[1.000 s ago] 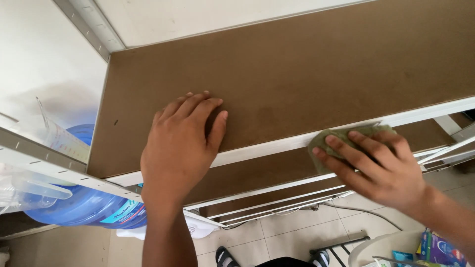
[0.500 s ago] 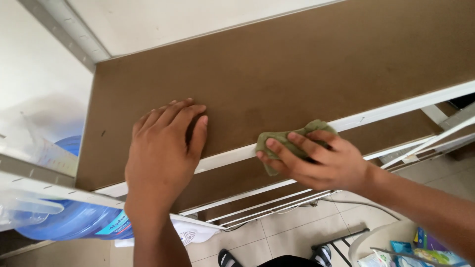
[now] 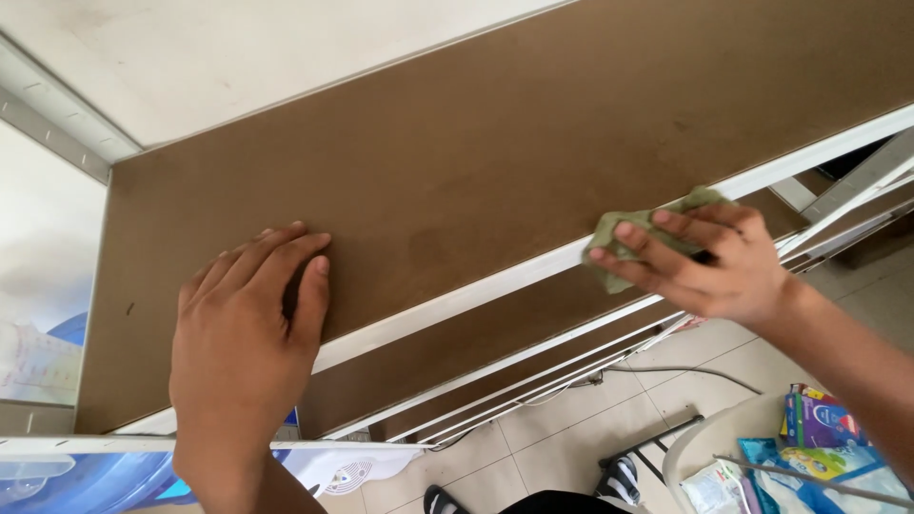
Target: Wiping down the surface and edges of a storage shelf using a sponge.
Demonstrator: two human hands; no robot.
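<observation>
So, head view, the only one: your left hand sits flat in the lower left of the frame, palm down on the brown shelf board, fingers stretched out together and gripping nothing. Your right hand is over at right of centre, fingers spread and pressing a crumpled green cloth against the white front rail of that top shelf. The cloth is pinned under the fingertips, bunched up, half on the rail and peeking out above the knuckles.

Below the rail you can see more brown shelves with white rails stacked diagonally toward the right edge. Bottom left corner has a blue water bottle showing under the frame. Bottom right there's a white chair with colourful packets piled on it, sitting on the pale tiled floor. A thin cable runs across the tiles near the rack.
</observation>
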